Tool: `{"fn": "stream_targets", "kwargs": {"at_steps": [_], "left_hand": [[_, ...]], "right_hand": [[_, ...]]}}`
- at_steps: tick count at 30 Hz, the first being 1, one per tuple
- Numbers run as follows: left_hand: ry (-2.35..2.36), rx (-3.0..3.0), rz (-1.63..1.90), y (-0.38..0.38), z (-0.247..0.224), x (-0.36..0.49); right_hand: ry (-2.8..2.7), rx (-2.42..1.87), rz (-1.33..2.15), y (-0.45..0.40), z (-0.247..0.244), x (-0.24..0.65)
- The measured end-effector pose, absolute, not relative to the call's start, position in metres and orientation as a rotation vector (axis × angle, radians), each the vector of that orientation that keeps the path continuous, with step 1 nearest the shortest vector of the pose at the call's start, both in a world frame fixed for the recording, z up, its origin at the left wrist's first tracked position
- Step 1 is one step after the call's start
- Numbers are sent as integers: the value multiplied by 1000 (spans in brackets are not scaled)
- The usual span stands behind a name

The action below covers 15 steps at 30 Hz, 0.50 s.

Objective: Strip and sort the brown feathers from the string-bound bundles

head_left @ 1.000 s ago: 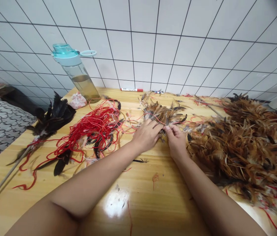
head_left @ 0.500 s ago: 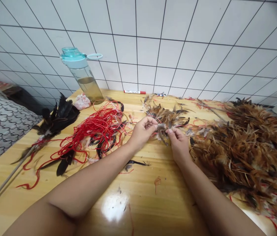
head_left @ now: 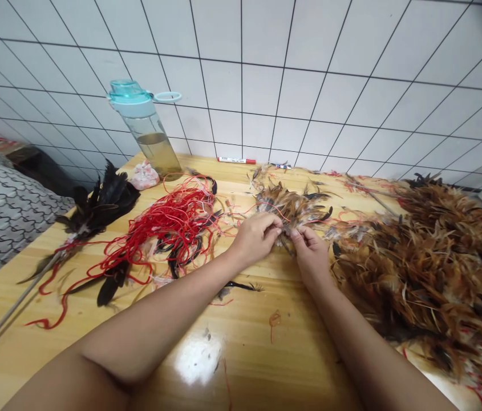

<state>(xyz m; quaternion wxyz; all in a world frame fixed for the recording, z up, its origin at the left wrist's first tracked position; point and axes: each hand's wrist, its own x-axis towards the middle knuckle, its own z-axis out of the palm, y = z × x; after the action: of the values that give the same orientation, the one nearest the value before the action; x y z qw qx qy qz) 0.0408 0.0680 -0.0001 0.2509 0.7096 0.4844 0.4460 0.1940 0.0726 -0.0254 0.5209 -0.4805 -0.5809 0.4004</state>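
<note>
In the middle of the table my left hand (head_left: 262, 234) and my right hand (head_left: 311, 251) are close together, fingertips nearly touching. Both are closed in a pinch on a small greyish-brown feather (head_left: 287, 233), mostly hidden by the fingers. Just behind them lies a small heap of brown and black feathers (head_left: 296, 202), partly covered by my fingers. To the right of my right hand spreads a large pile of brown feathers (head_left: 437, 251). On the left of my left hand is a tangle of red cords (head_left: 172, 217).
A stick with black feathers (head_left: 99, 205) at its end lies at the left edge of the wooden table (head_left: 266, 365). A bottle (head_left: 155, 140) of yellowish liquid stands by the tiled wall, beside crumpled tissue (head_left: 144, 176). A red-capped marker (head_left: 236, 160) lies along the back.
My left hand has moved a little right and down, closer to my right hand, and its fingers have curled in more. The right hand stays nearly in place. The view has shifted slightly.
</note>
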Motion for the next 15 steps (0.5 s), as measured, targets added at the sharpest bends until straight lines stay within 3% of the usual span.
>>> {"fn": "stream_targets", "kwargs": {"at_steps": [7,15], "left_hand": [[1039,1235,1339,70,-1,44],[1080,1260,1167,71,-5,44]], "right_hand": [[-1365,-1159,989,75,-30,194],[-1460,-1161,901,76,-32,195]]}}
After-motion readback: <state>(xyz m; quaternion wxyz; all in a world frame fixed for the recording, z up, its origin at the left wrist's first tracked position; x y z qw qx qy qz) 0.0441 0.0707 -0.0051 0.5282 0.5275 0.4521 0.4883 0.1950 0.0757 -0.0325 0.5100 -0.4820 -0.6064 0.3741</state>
